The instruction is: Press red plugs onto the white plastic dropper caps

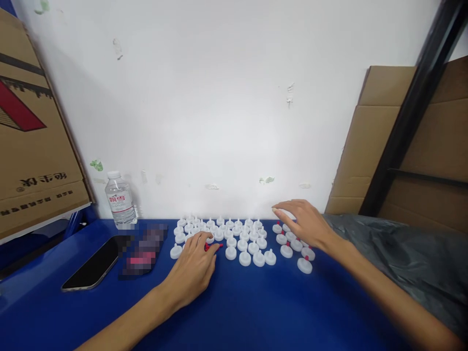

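Note:
Several small white plastic caps [234, 234] stand in rows on a blue table [256, 312] near the wall. A smaller group of white caps with red tips [292, 246] sits to their right. My left hand [193, 265] rests at the left front of the rows, fingers curled around small red pieces [212, 247]. My right hand [305, 222] hovers over the red-tipped group, fingers bent and pointing left, and I cannot see anything in it.
A water bottle [120, 200] stands at the wall on the left. A dark phone [95, 264] and a blurred packet [144, 249] lie beside it. Cardboard boxes [32, 131] flank both sides, and a grey plastic bag [405, 258] lies on the right.

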Demonstrator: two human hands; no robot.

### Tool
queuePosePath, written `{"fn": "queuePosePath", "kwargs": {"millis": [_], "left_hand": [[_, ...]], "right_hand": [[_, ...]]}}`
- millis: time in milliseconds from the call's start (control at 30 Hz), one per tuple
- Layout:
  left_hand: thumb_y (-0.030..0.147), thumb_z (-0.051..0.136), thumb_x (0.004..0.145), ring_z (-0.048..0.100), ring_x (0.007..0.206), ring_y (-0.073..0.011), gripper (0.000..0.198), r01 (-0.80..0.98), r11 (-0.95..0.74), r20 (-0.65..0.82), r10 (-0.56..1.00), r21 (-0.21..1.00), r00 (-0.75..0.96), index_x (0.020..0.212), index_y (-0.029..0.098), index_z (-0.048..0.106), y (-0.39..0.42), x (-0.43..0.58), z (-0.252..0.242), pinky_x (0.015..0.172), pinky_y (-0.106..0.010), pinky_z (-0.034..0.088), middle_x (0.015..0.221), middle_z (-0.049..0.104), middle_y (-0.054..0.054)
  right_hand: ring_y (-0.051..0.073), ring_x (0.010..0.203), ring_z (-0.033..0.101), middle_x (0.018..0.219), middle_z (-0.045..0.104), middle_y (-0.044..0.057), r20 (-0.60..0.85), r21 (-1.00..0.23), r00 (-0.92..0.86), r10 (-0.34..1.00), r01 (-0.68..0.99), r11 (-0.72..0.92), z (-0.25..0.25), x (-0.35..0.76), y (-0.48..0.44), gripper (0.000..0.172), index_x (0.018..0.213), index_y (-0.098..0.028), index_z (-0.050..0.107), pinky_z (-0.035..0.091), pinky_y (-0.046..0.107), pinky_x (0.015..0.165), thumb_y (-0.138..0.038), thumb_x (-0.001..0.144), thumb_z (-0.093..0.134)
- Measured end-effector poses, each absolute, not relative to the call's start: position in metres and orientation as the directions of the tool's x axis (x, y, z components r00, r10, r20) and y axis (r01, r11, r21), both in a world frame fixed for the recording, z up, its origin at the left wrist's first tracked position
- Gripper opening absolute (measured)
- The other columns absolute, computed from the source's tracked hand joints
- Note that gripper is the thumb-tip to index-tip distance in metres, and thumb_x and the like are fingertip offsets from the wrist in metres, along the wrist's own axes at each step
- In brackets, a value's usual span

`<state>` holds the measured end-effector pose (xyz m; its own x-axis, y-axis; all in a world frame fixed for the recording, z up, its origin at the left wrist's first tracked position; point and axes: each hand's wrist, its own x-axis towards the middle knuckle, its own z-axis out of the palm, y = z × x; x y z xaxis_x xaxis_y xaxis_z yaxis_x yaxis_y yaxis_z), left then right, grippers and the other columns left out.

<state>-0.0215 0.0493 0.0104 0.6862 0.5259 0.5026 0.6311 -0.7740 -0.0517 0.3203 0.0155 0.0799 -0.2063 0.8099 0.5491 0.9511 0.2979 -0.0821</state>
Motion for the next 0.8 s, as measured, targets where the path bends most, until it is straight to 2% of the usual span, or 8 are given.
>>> {"fn": "queuePosePath", "kwargs": {"millis": [133, 300, 467, 667, 800], "left_hand": [[0.002, 0.044, 0.092, 0.046, 0.134, -0.0375, 0.048, 0.630, -0.769, 0.467, 0.519, -0.112, 0.716, 0.133, 0.016, 0.063, 0.053, -0.023, 0.005, 0.104, -0.057, 0.050, 0.139, 0.052, -0.019], [0.004, 0.045, 0.092, 0.042, 0.139, -0.0404, 0.047, 0.648, -0.747, 0.430, 0.542, -0.146, 0.722, 0.135, 0.014, 0.062, 0.057, -0.025, 0.002, 0.108, -0.060, 0.046, 0.141, 0.052, -0.020], [0.003, 0.049, 0.091, 0.039, 0.142, -0.0413, 0.049, 0.650, -0.748, 0.389, 0.563, -0.137, 0.730, 0.137, 0.016, 0.060, 0.058, -0.026, 0.001, 0.111, -0.060, 0.043, 0.145, 0.050, -0.019], [-0.002, 0.048, 0.087, 0.040, 0.140, -0.0403, 0.050, 0.622, -0.773, 0.382, 0.541, -0.124, 0.749, 0.131, 0.016, 0.064, 0.053, -0.025, 0.004, 0.109, -0.060, 0.044, 0.144, 0.050, -0.019], [0.008, 0.044, 0.099, 0.053, 0.118, -0.0324, 0.033, 0.627, -0.779, 0.397, 0.566, -0.031, 0.723, 0.119, 0.015, 0.069, 0.047, -0.025, 0.009, 0.098, -0.051, 0.052, 0.124, 0.057, -0.015]], "right_hand": [[0.031, 0.106, 0.070, 0.113, 0.077, 0.010, 0.597, -0.072, -0.228, 0.769, 0.940, 0.334, 0.086, 0.308, -0.010, 0.041, 0.109, -0.020, 0.075, 0.050, 0.049, 0.096, -0.043, 0.106, 0.042], [0.027, 0.105, 0.067, 0.113, 0.072, 0.007, 0.579, -0.076, -0.344, 0.739, 0.880, 0.469, 0.072, 0.277, -0.041, 0.023, 0.113, -0.023, 0.068, 0.051, 0.044, 0.092, -0.038, 0.105, 0.052], [0.028, 0.100, 0.067, 0.109, 0.069, 0.009, 0.558, 0.007, -0.542, 0.629, 0.761, 0.649, 0.064, 0.249, -0.054, 0.029, 0.114, -0.020, 0.061, 0.053, 0.046, 0.088, -0.044, 0.098, 0.066], [0.022, 0.087, 0.069, 0.105, 0.068, 0.008, 0.610, 0.091, -0.594, 0.526, 0.711, 0.697, 0.057, 0.235, -0.057, 0.019, 0.114, -0.019, 0.059, 0.054, 0.036, 0.073, -0.035, 0.107, 0.052], [0.020, 0.091, 0.069, 0.108, 0.068, 0.007, 0.574, 0.104, -0.627, 0.527, 0.693, 0.713, 0.048, 0.233, -0.053, 0.018, 0.115, -0.019, 0.059, 0.053, 0.032, 0.072, -0.029, 0.108, 0.046]]}}
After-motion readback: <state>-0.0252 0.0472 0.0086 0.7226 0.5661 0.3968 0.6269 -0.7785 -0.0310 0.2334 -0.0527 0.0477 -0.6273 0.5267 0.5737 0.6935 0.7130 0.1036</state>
